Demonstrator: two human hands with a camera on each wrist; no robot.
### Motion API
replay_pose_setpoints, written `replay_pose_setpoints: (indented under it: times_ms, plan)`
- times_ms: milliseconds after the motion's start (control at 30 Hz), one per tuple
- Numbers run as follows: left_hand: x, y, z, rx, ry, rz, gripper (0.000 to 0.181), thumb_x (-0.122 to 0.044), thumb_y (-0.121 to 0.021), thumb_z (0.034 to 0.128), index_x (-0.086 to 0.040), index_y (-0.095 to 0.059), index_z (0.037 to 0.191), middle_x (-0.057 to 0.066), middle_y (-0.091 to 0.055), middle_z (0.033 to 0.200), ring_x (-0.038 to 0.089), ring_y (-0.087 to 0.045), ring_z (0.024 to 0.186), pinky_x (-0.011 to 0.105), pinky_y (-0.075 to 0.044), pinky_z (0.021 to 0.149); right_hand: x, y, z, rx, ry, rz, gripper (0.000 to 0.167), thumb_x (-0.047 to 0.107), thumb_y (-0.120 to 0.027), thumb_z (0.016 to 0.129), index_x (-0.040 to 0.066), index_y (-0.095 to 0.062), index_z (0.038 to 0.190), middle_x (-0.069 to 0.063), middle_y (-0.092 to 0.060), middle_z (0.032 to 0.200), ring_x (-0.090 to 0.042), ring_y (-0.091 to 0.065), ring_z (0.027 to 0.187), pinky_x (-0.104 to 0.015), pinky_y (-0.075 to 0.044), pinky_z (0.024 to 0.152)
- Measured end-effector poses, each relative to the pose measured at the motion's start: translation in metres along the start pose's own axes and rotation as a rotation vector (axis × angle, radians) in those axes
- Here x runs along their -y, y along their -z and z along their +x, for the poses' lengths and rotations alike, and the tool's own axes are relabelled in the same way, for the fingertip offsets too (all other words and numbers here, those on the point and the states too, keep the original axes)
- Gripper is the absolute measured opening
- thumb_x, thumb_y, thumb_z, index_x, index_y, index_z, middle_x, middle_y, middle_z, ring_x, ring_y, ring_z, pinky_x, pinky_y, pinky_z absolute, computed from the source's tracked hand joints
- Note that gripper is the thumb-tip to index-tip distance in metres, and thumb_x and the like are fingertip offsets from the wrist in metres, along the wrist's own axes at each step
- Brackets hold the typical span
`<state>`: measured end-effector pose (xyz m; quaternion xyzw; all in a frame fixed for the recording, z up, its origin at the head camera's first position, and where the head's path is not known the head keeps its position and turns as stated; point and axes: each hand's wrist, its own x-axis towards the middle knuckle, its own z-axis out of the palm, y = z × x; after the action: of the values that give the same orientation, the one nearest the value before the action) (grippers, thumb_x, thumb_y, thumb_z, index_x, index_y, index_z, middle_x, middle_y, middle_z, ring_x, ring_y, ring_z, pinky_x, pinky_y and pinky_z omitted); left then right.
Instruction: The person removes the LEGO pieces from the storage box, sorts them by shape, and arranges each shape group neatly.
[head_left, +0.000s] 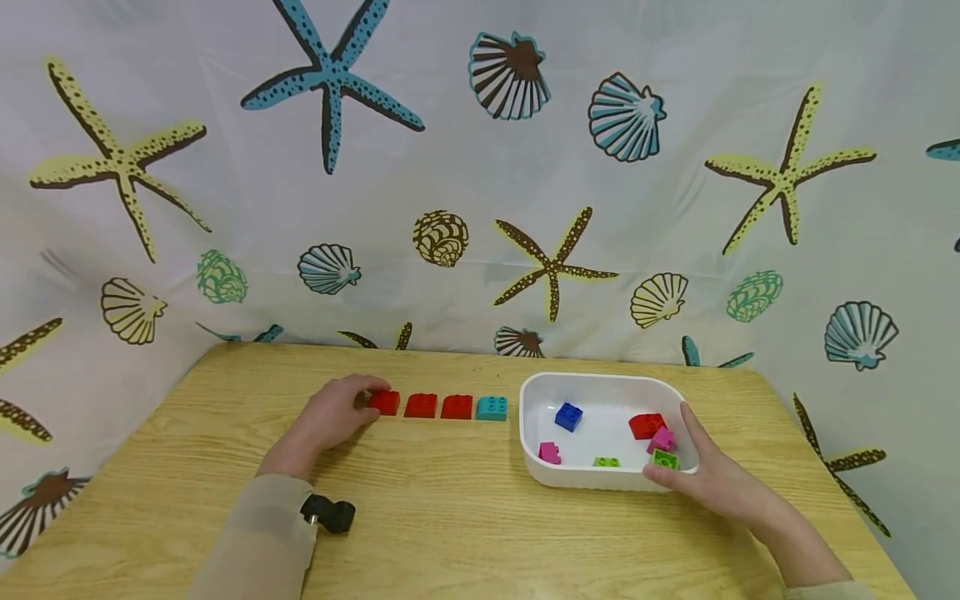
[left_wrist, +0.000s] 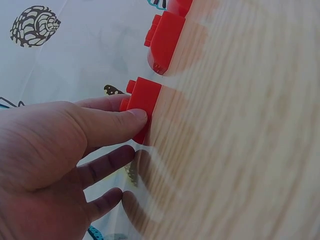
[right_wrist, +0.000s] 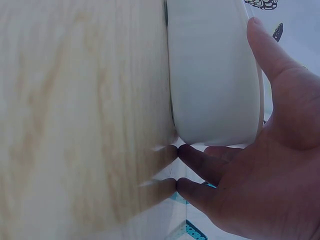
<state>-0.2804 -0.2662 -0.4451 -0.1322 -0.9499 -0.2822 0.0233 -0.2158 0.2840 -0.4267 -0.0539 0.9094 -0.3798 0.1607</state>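
My left hand [head_left: 334, 413] pinches a red toy building brick [head_left: 387, 403] between thumb and fingers at the left end of a row. In the left wrist view that red brick [left_wrist: 145, 95] stands on the table with its studs facing away from the thumb. Two more red bricks [head_left: 421, 406] and a light-blue brick [head_left: 492, 407] continue the row to the right. My right hand [head_left: 716, 479] holds the right end of a white plastic bin [head_left: 585, 477], thumb at the front rim and fingers around the end. Its other fingertips touch the table in the right wrist view.
Inside the bin lie a dark-blue brick [head_left: 568, 417], a red brick [head_left: 647, 426], pink bricks [head_left: 550, 452] and green bricks [head_left: 664, 459]. A patterned curtain [head_left: 450, 167] hangs behind the wooden table [head_left: 450, 517]. A black device [head_left: 330, 513] is on the left wrist.
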Motion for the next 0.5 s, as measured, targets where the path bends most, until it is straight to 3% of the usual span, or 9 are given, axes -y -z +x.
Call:
replay_pose_setpoints:
  times_ms: [500]
  plan:
    - [0.0034,-0.0032,0.0033,0.006,0.003,-0.021,0.044,-0.002,-0.075,0.1028,-0.001,-0.068,0.146,0.027,-0.065,0.147,0.050,-0.060,0.133,0.068,-0.048,0.112,-0.0003,0.0006,0.0006,-0.005,-0.003,-0.010,0.131,0.057,-0.077,0.099,0.010,0.019,0.174,-0.036,0.004,0.178,-0.066,-0.008,0.159,-0.081,-0.019,0.122]
